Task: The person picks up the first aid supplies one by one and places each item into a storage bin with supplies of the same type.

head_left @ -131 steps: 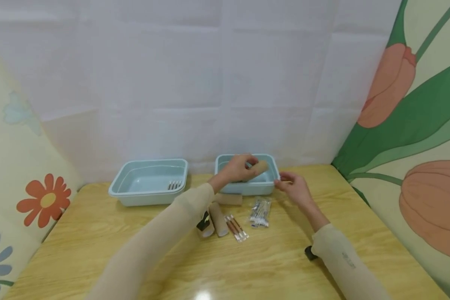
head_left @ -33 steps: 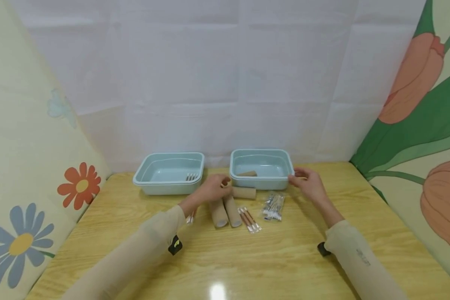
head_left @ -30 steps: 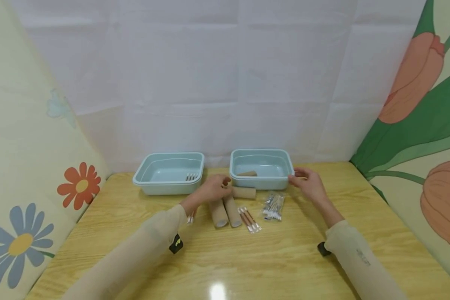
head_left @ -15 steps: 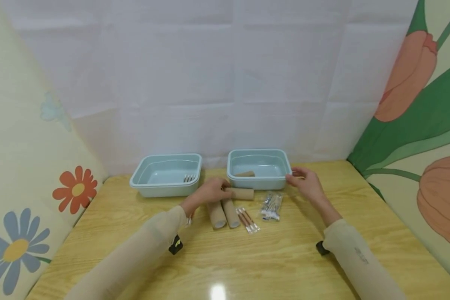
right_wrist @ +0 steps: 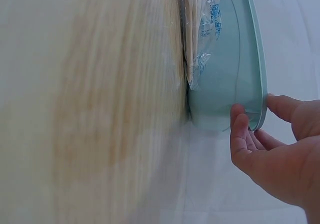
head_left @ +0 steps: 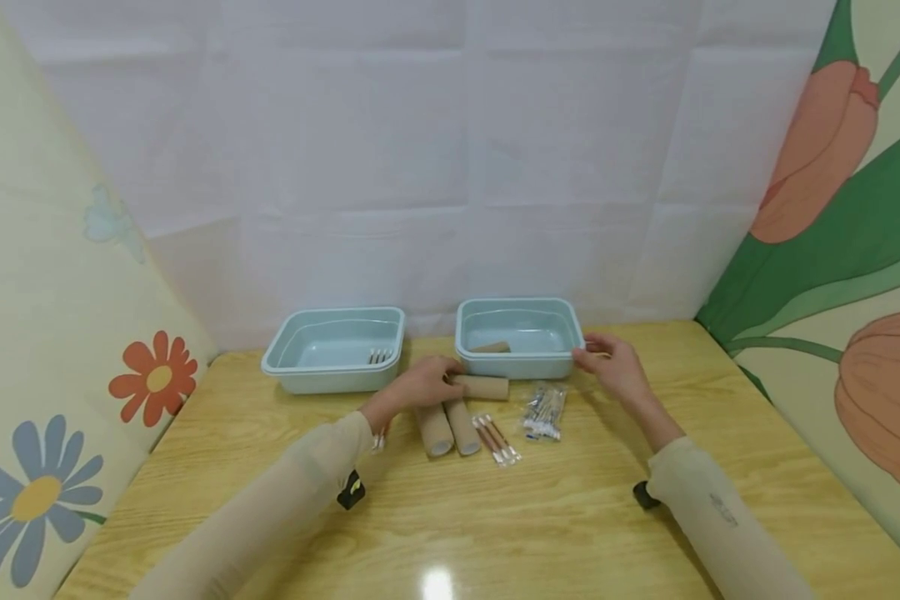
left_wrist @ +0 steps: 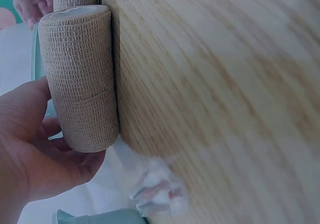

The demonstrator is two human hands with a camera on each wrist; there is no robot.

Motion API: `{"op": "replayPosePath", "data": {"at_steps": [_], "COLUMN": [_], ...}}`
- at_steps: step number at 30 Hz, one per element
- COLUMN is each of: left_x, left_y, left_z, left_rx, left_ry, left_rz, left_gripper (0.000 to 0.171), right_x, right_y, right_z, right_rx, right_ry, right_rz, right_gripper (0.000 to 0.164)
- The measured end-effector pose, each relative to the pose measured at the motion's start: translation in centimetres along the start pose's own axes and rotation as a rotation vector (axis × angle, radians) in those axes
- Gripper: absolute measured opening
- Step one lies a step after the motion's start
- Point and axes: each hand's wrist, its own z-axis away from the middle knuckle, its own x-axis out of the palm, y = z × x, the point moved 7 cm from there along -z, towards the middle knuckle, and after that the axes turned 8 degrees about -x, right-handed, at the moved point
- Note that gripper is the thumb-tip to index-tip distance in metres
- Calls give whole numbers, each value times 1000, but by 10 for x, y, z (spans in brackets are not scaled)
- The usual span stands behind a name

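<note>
On the bench (head_left: 555, 525), just before the right-hand basin (head_left: 521, 367), the crosswise roll (head_left: 484, 387) lies on its side, tan and plain. The left hand (head_left: 420, 383) curls its fingers at that roll's left end and seems to pinch it, though the nearest roll (left_wrist: 80, 79) hides the tips from the wrist view. That nearer one is a stubby cylinder in fine crinkled weave, pale at its end, with its neighbour (head_left: 461, 425) close alongside. The right hand (head_left: 615, 371) has thumb and fingers narrowed on the basin's near right corner.
</note>
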Motion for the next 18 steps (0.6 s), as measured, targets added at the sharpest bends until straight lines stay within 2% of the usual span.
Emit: {"op": "replayPosePath", "data": {"at_steps": [18], "left_x": [-1], "left_y": [7], "left_z": [-1], "left_rx": [114], "left_ry": [27], "left_rz": [14], "left_gripper": [29], "right_x": [1], "right_y": [0], "right_z": [0], "right_rx": [28], "right_ry": [-15], "right_rz": [-13], "right_gripper": [52]}}
